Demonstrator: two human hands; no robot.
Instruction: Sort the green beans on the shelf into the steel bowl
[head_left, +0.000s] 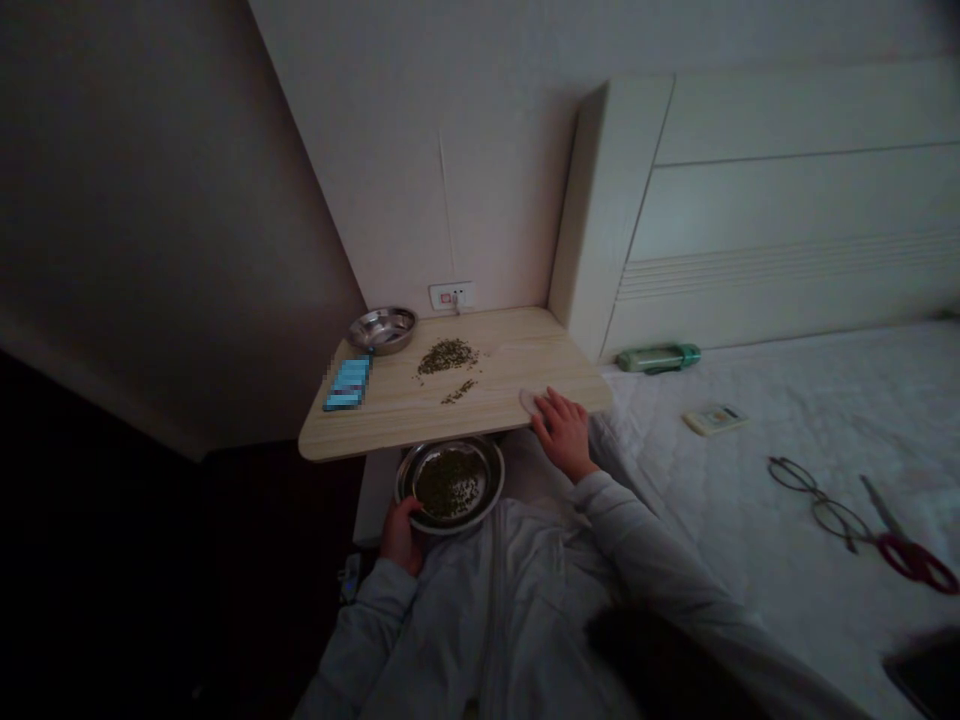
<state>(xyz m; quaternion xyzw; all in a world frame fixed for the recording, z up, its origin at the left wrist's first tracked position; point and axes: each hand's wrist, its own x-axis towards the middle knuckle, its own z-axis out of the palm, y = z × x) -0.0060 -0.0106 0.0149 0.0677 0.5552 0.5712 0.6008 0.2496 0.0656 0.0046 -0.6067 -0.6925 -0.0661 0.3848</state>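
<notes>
the tabletop [390, 425] is pale beige with wood grain; the heaped seeds [448, 355] are dull green; the held bowl [492, 492] is silver; the sleeves [626, 515] are light grey; the scissor handles [919, 563] are dark red; the bedding [697, 475] is quilted white

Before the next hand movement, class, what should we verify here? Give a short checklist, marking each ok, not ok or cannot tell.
1. Left hand holding the lower bowl: ok, at its left side.
2. Grains on the table in one heap: not ok, a small patch lies apart from the main pile.
3. Right hand gripping the pale piece: cannot tell.
4. Phone apart from the grains: ok.
5. Upper bowl resting on the table: ok.
</notes>
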